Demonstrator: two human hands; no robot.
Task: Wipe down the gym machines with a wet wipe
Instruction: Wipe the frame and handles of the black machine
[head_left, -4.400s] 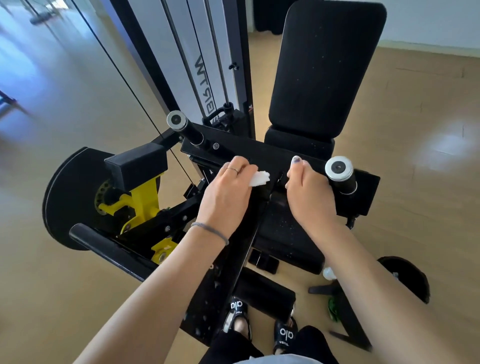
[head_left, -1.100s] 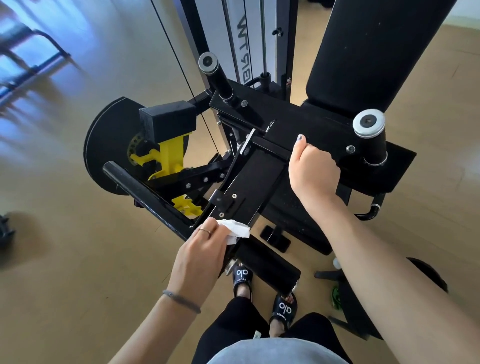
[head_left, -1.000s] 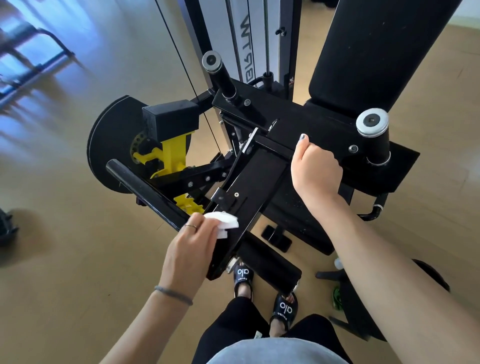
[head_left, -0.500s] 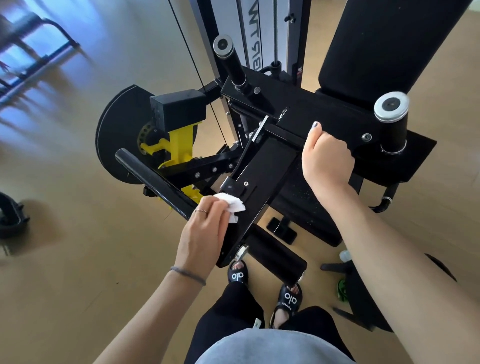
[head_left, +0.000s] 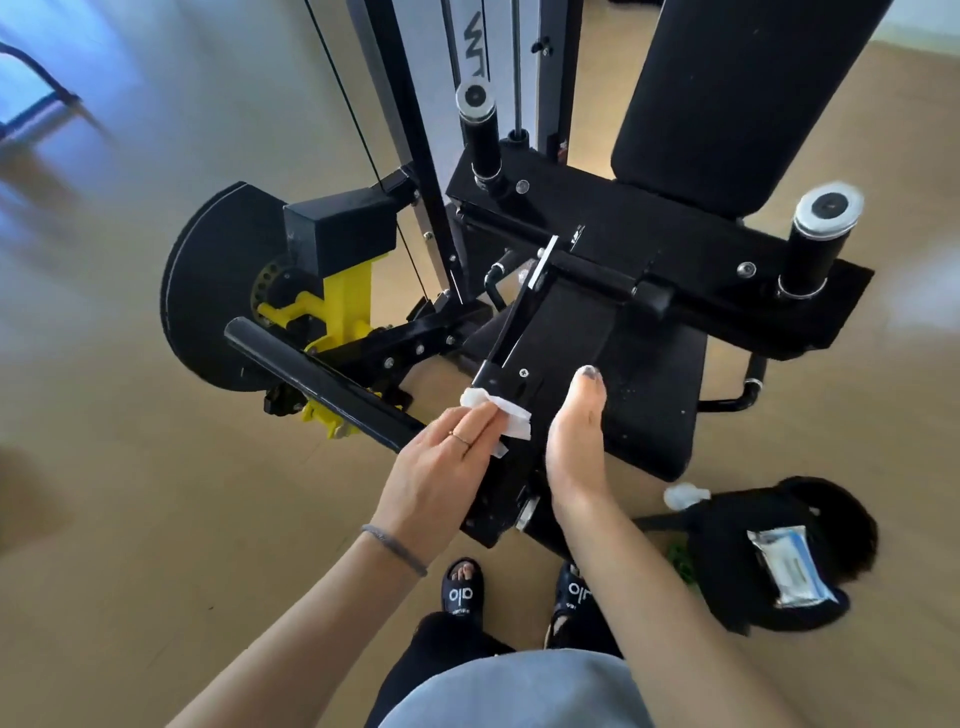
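Note:
The black gym machine has a flat lever arm (head_left: 561, 332) that slopes down toward me from its crossbar (head_left: 623, 249). My left hand (head_left: 441, 467) holds a white wet wipe (head_left: 506, 415) against the left side of this arm, near its lower end. My right hand (head_left: 574, 447) is at the arm's right edge. Its thumb points up along the arm and its fingers are hidden beneath it.
A padded roller bar (head_left: 311, 379) sticks out to the left, beside yellow pivot parts (head_left: 348, 296) and a black disc (head_left: 208, 291). Two upright handles (head_left: 480, 130) (head_left: 821, 234) flank the backrest (head_left: 737, 93). A wipes pack (head_left: 784, 566) lies on a black bag (head_left: 727, 545) on the floor at right.
My right hand has left the crossbar and come down to the lower arm's right edge. My left hand has kept the wipe on the lower arm, shifting slightly up it. The view has tilted down.

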